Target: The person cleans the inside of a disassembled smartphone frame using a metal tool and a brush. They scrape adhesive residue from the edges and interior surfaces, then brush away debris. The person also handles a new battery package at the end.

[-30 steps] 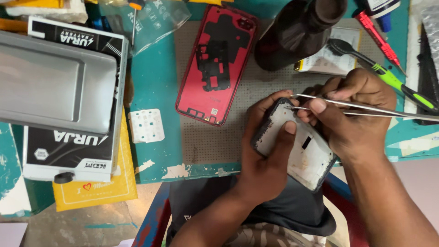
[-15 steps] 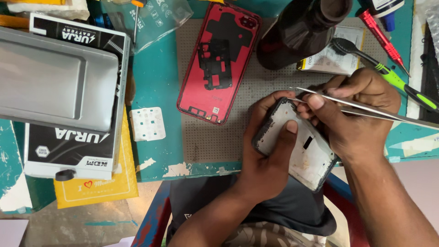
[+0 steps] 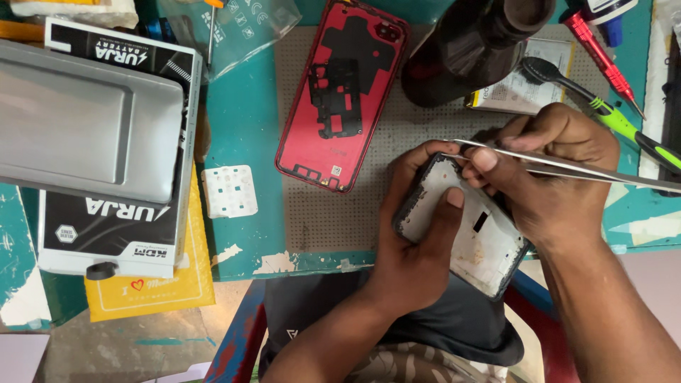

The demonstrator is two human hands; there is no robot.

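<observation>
left hand (image 3: 418,248) gripped phone frame (image 3: 461,234), long axis slanting down-right | right hand (image 3: 546,170) pinched tweezers (image 3: 567,169), tips at frame's top edge, nearer hand

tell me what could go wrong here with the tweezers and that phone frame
The tweezers in the right hand press at the top corner of the phone frame; a slip could jab the left hand, whose thumb lies right beside the tips.
The frame is held past the table edge, over the lap, so a loosened part would likely drop out of sight.
Hard prying might also gouge the frame's bare inner face.
</observation>
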